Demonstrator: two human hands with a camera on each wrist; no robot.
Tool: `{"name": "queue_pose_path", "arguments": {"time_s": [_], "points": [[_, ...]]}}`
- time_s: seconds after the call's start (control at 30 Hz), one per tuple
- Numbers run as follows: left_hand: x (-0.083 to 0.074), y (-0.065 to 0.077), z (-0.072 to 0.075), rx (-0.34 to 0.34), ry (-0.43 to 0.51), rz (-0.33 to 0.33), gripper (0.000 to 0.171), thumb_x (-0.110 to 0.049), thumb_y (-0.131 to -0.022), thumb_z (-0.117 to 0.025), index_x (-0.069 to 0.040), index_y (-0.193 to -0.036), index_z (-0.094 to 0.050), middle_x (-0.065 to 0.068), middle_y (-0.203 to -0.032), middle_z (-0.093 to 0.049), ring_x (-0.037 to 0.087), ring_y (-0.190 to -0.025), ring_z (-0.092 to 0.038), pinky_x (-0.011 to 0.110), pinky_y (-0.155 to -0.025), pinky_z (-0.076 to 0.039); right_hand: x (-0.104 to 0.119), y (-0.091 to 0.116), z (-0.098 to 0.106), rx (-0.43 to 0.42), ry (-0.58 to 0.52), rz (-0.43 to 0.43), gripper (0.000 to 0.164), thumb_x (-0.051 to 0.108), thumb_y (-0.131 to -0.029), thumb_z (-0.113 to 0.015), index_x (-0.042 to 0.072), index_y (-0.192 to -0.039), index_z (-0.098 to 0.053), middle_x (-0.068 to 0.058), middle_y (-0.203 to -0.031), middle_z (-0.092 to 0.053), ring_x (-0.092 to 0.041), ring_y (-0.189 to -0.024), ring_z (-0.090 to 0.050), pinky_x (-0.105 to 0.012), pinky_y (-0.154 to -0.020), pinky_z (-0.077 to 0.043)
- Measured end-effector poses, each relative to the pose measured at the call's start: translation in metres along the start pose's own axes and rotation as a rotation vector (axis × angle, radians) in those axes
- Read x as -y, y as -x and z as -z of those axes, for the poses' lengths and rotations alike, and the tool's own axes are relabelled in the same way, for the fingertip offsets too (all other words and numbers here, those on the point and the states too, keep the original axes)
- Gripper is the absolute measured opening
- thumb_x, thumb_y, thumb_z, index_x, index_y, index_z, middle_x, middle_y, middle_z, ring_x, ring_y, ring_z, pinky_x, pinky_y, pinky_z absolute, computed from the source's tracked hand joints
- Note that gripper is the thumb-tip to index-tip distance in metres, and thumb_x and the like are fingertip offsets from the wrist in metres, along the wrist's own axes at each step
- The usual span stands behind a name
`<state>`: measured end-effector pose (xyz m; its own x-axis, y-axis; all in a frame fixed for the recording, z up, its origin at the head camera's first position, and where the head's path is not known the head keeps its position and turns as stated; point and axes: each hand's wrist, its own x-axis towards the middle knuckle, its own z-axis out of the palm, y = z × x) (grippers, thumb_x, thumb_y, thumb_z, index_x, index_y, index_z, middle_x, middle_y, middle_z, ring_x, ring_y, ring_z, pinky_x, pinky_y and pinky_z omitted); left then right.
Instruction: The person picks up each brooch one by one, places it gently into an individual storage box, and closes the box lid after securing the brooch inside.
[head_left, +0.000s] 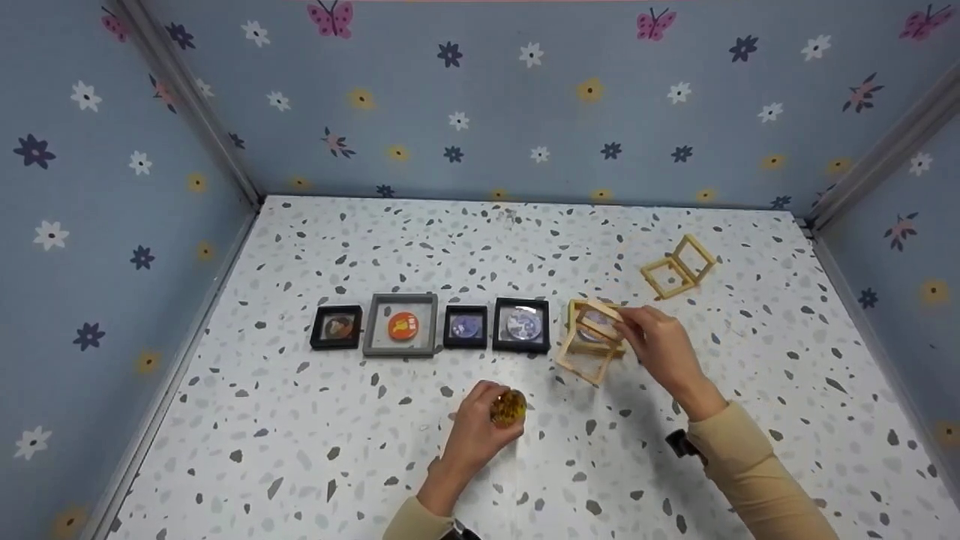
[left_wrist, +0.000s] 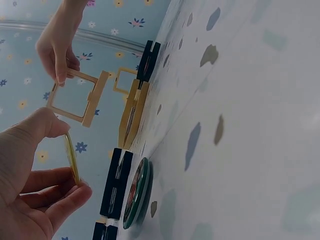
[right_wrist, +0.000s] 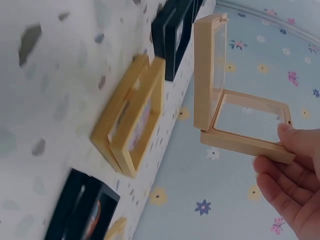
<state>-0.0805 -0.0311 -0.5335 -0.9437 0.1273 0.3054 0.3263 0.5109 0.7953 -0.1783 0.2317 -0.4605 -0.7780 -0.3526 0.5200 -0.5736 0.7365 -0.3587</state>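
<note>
In my left hand [head_left: 476, 427] a thin round yellow-gold badge [head_left: 510, 409] is pinched at its edge between thumb and fingers, above the table. My right hand [head_left: 664, 349] grips a pale wood-coloured hinged frame [right_wrist: 204, 75] by one edge. Its two panels with clear film stand swung apart at about a right angle. This frame hovers over a gold-coloured frame [right_wrist: 150, 85] that stands on the table with a purplish round badge inside. Near the left hand, a green-rimmed round badge [left_wrist: 136, 192] lies on the table; the hand hides it in the head view.
Left of the gold frame stand a black frame [head_left: 521, 348], a smaller black frame [head_left: 465, 344], a grey frame [head_left: 400, 352] and another black frame [head_left: 336, 346], each holding a badge. An open gold frame [head_left: 694, 279] sits at back right. Patterned walls [head_left: 495, 97] enclose the table.
</note>
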Motion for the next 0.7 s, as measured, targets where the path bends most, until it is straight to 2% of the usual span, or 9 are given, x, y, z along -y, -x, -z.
{"name": "queue_pose_path", "arguments": {"time_s": [0.1, 0.3, 0.4, 0.7], "points": [[0.000, 0.000, -0.001, -0.002, -0.004, -0.012, 0.034, -0.011, -0.070, -0.071, 0.002, -0.099, -0.061, 0.006, -0.094, -0.054, 0.019, -0.084, -0.055, 0.031, -0.072, -0.050, 0.007, 0.009, -0.003, 0.014, -0.016, 0.007, 0.016, 0.003, -0.077, -0.068, -0.001, -0.093, -0.066, -0.006, -0.072, -0.058, -0.013, -0.058, -0.052, -0.028, -0.050, -0.044], [0.000, 0.002, -0.005, 0.017, -0.007, 0.005, 0.036, -0.012, -0.069, -0.072, 0.001, -0.100, -0.060, 0.005, -0.095, -0.053, 0.019, -0.085, -0.055, 0.032, -0.072, -0.049, 0.016, 0.026, -0.013, 0.034, -0.054, 0.021, 0.018, 0.003, -0.075, -0.071, 0.002, -0.092, -0.066, -0.005, -0.077, -0.061, -0.016, -0.067, -0.060, -0.033, -0.061, -0.049], [0.000, 0.002, -0.006, 0.027, -0.014, 0.010, 0.037, -0.012, -0.069, -0.072, 0.001, -0.102, -0.060, 0.005, -0.096, -0.053, 0.019, -0.085, -0.055, 0.032, -0.073, -0.049, 0.021, 0.034, -0.018, 0.052, -0.061, 0.001, 0.017, 0.004, -0.075, -0.070, 0.003, -0.092, -0.067, -0.004, -0.077, -0.061, -0.015, -0.067, -0.059, -0.030, -0.057, -0.049], [-0.003, 0.002, -0.012, 0.039, -0.009, -0.003, 0.038, -0.010, -0.067, -0.073, 0.002, -0.101, -0.060, 0.005, -0.095, -0.053, 0.018, -0.085, -0.055, 0.030, -0.075, -0.049, 0.027, 0.045, -0.029, 0.125, -0.058, -0.067, 0.018, 0.005, -0.079, -0.068, 0.006, -0.096, -0.066, -0.004, -0.086, -0.063, -0.015, -0.071, -0.060, -0.028, -0.059, -0.050]]}}
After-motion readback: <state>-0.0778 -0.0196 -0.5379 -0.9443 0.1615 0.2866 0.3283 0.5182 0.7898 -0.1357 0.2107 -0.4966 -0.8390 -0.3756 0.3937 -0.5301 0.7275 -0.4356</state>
